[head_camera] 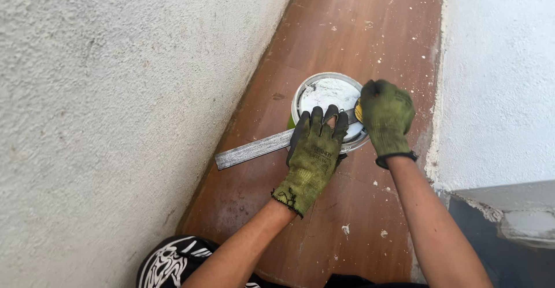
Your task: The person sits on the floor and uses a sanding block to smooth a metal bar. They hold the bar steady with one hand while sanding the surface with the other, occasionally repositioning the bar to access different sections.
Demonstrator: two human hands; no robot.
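Observation:
A round metal tin with a paint-smeared white lid stands on the brown floor. A long flat metal bar lies across its near rim and sticks out to the left. My left hand, in a green glove with dark fingertips, presses down on the bar at the tin's near edge. At the tin's right rim my right hand, gloved the same, is closed in a fist around a yellow-handled tool, most of which is hidden.
A rough white plastered wall runs along the left and another white wall along the right, leaving a narrow strip of brown floor speckled with white flecks. My patterned dark clothing shows at the bottom.

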